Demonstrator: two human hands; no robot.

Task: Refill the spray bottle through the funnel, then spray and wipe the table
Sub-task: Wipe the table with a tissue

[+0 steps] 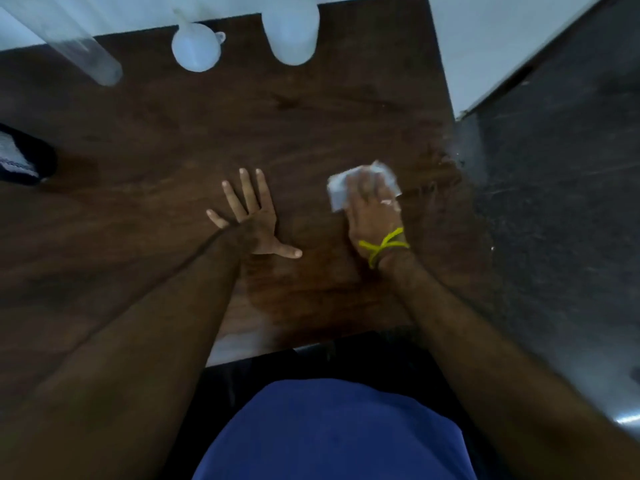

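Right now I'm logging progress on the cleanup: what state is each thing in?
left hand: flat on the table, fingers spread
right hand: pressing the white cloth onto the table
funnel: on the table at the far edge, mouth down
white container: standing, far edge

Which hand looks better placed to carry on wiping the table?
The right hand, I'd say. It presses the white cloth on the table, near the right edge. The left hand lies flat with spread fingers on bare wood, holding nothing, and seems only to brace.
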